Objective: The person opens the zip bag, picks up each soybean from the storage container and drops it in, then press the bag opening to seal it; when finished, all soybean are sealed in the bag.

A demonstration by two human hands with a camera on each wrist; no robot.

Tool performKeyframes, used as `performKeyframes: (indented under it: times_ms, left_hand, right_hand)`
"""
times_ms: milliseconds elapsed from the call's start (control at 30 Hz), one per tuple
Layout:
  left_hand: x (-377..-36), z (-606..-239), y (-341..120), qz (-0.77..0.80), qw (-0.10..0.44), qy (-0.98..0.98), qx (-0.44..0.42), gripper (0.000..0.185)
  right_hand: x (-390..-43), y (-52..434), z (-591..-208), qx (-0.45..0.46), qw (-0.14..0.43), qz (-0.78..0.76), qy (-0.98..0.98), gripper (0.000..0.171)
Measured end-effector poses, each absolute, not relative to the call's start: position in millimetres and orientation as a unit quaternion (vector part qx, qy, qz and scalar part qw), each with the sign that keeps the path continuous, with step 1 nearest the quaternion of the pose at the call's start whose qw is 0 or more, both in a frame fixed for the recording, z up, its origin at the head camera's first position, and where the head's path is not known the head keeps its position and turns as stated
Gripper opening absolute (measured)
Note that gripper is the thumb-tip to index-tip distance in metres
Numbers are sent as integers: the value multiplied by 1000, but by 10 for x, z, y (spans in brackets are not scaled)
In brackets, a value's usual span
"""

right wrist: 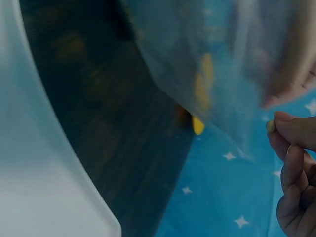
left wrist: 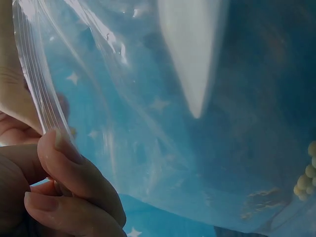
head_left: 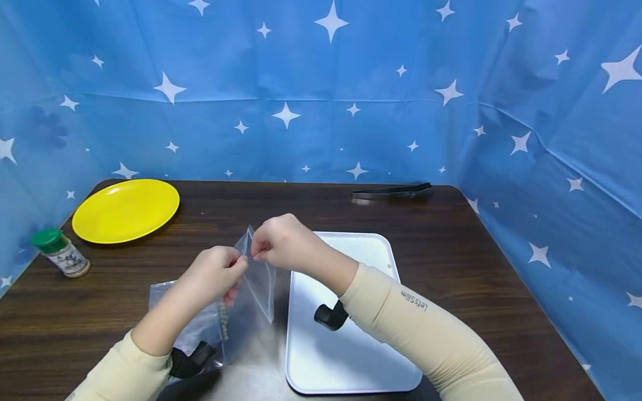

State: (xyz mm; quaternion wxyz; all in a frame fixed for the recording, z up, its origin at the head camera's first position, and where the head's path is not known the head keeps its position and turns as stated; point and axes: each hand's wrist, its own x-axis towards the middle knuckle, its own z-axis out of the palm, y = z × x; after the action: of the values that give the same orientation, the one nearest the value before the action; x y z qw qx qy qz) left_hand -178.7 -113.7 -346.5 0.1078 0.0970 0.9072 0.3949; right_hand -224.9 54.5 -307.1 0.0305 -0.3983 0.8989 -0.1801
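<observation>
My left hand [head_left: 210, 273] pinches the zip edge of a clear plastic zip bag [head_left: 261, 284], which hangs partly open over the table's middle. Several round pale yellow beans [left wrist: 307, 177] show low in the bag in the left wrist view. Right beside the bag's mouth is my right hand [head_left: 286, 239]. Between its thumb and forefinger it pinches one small pale yellow bean [right wrist: 270, 126], seen in the right wrist view. Under my right forearm lies a white tray [head_left: 351, 362], with a tiny pale bean [head_left: 389, 266] near its right rim.
More clear plastic [head_left: 160, 289] lies under my left forearm. A yellow plate [head_left: 125, 211] stands at the back left, beside a green-capped shaker jar [head_left: 65, 256]. Black tongs [head_left: 391, 191] lie at the back edge of the dark wooden table [head_left: 476, 312].
</observation>
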Motion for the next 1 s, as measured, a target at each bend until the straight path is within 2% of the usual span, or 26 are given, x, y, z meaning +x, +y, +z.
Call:
performKeyframes:
  times_ms: [100, 400, 567, 767, 867, 1000]
  left_hand:
    - [-1793, -3467, -1113, 401, 113, 904, 97, 31]
    - [-1800, -3465, -1086, 399, 110, 905, 98, 32]
    - [-1786, -3468, -1099, 396, 108, 907, 96, 32]
    - [-1803, -3489, -1082, 395, 110, 906, 106, 33]
    - [-1817, -3511, -1060, 393, 116, 906, 107, 34]
    - [-1831, -3537, -1016, 390, 122, 906, 107, 34]
  right_hand:
    - [-2248, 518, -3144, -397, 41, -165, 902, 7]
    - [-2337, 807, -3140, -365, 0, -182, 913, 6]
    - [-2526, 1328, -3250, -262, 12, -193, 945, 6]
    - [-2673, 2040, -3628, -93, 62, -175, 978, 7]
    - [-2675, 2281, -3805, -52, 82, -153, 983, 6]
    - [-2654, 2478, -3955, -43, 83, -131, 987, 9]
